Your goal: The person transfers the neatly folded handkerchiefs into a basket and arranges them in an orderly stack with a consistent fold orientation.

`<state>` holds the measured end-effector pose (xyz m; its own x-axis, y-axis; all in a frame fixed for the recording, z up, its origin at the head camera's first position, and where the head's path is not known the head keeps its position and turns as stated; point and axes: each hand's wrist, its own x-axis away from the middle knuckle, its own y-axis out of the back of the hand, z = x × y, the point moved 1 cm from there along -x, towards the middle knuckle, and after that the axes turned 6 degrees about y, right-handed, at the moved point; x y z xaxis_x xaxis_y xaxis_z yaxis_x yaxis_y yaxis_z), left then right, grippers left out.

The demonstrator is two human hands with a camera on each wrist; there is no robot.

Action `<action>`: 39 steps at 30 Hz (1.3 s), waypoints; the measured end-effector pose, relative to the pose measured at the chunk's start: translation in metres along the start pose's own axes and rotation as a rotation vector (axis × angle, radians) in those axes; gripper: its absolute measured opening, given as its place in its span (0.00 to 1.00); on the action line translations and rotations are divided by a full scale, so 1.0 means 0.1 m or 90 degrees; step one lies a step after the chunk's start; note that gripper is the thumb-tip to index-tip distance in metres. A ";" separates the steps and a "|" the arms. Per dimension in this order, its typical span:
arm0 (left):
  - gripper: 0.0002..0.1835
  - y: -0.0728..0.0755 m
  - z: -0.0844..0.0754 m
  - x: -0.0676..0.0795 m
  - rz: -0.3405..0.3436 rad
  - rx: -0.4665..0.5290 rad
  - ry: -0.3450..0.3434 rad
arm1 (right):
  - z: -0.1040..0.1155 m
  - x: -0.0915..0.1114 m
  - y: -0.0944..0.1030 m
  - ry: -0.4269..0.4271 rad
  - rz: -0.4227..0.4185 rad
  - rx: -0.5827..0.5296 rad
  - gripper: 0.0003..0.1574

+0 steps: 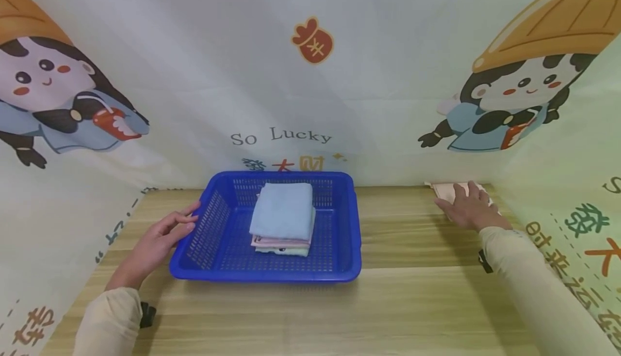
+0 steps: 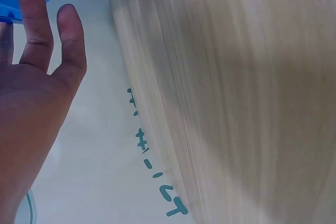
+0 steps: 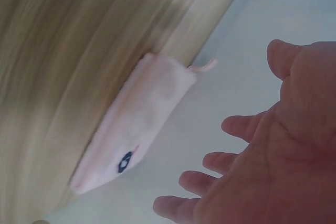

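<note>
A blue plastic basket holds a small stack of folded towels: a light blue towel on top, a pink towel and a pale green towel below. My left hand is at the basket's left side, its fairly straight fingers against or close by the outer wall. Over at the far right, my right hand reaches above a pale pink folded towel with a hanging loop and a dark embroidered mark. In the right wrist view its fingers are spread and apart from that towel.
The wood-grain table meets a printed cloth backdrop behind it and at both sides. The pink towel lies in the back right corner, by the backdrop. Dark wrist bands show under the sleeves.
</note>
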<state>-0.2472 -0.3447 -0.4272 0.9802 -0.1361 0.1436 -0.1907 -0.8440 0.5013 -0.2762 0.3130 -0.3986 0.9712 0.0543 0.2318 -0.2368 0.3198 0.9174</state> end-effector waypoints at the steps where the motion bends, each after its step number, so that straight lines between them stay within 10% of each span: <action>1: 0.27 0.00 0.00 -0.01 0.000 0.001 -0.002 | -0.03 -0.01 0.00 -0.004 -0.002 -0.002 0.59; 39: 0.27 -0.01 0.01 0.00 -0.010 0.005 -0.015 | -0.69 -0.17 -0.19 -0.108 0.035 -0.026 0.56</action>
<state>-0.2466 -0.3445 -0.4280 0.9841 -0.1349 0.1152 -0.1746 -0.8499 0.4971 -0.2865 0.3710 -0.4426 0.9380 -0.0863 0.3357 -0.2850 0.3589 0.8888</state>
